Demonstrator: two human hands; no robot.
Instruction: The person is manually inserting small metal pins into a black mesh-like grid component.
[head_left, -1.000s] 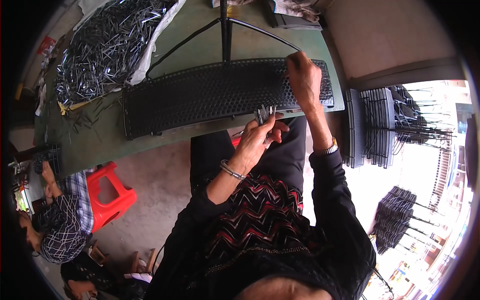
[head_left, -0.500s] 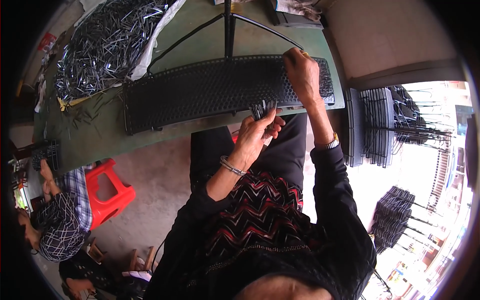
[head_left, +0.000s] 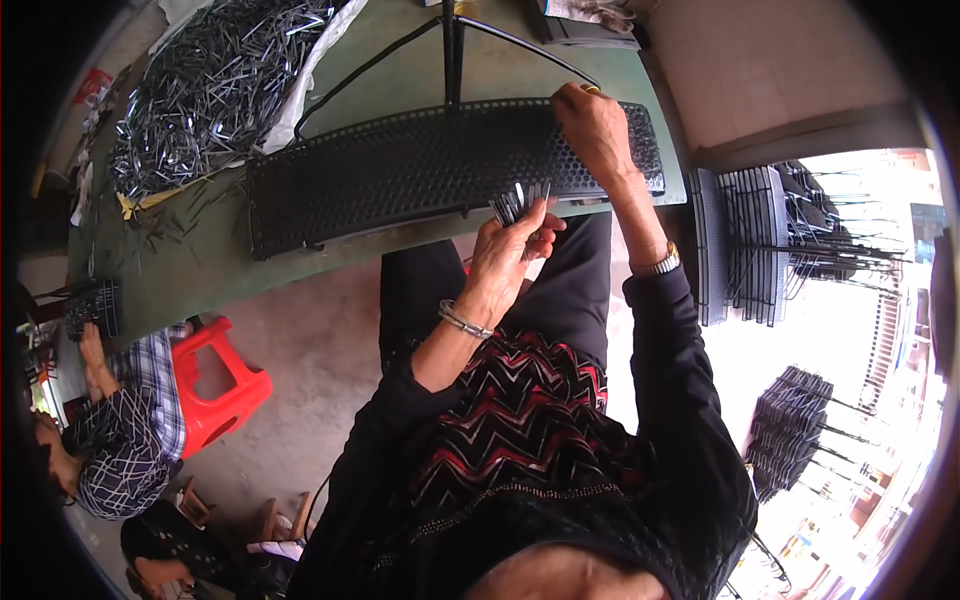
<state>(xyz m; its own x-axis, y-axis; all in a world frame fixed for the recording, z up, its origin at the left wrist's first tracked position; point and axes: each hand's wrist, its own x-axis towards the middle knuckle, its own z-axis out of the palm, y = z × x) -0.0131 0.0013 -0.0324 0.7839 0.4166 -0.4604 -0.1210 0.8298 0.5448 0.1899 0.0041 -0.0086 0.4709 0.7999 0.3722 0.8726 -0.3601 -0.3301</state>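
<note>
A long, curved black perforated metal rack (head_left: 400, 175), with bent rods joined at its far side, lies across the green table (head_left: 180, 270). My left hand (head_left: 505, 262) is closed around a bunch of thin, dark metal strips (head_left: 508, 205), their ends fanned out above the fingers by the rack's near edge. Over the right part of the rack, near its far edge, my right hand (head_left: 598, 130) has its fingers curled down against the surface. Its fingertips are hidden, so what they pinch cannot be made out.
A large heap of loose metal strips (head_left: 220, 90) lies on a white sack at the far left. Black racks (head_left: 755, 240) are stacked at the right, with another stack (head_left: 790, 430) lower down. Beside a red stool (head_left: 220, 385) at left, a co-worker (head_left: 125, 440) reaches to the table.
My right hand has shifted slightly left and farther along the rack. The strips in my left hand have changed their spread a little, and that hand stays near the rack's near edge.
</note>
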